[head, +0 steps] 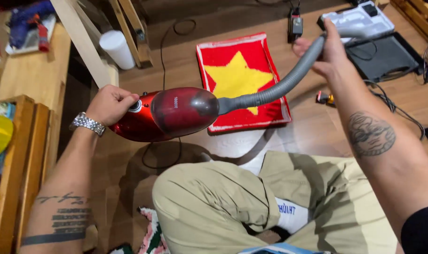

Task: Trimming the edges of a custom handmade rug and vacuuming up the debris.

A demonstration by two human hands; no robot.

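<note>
My left hand (111, 103) grips the handle end of a small red canister vacuum cleaner (169, 114), held up above the wooden floor. A grey ribbed hose (280, 87) runs from the vacuum's front up to the right. My right hand (324, 49) is closed around the hose near its upper end. A metal watch sits on my left wrist. Both forearms carry tattoos. My crossed legs in beige trousers (251, 207) fill the lower middle of the view.
A red mat with a yellow star (242, 80) lies on the floor beyond the vacuum. A black case (383, 56) with a white device lies at the top right, cables beside it. Wooden frames (16, 160) stand at left; a white cylinder (117, 49) stands behind.
</note>
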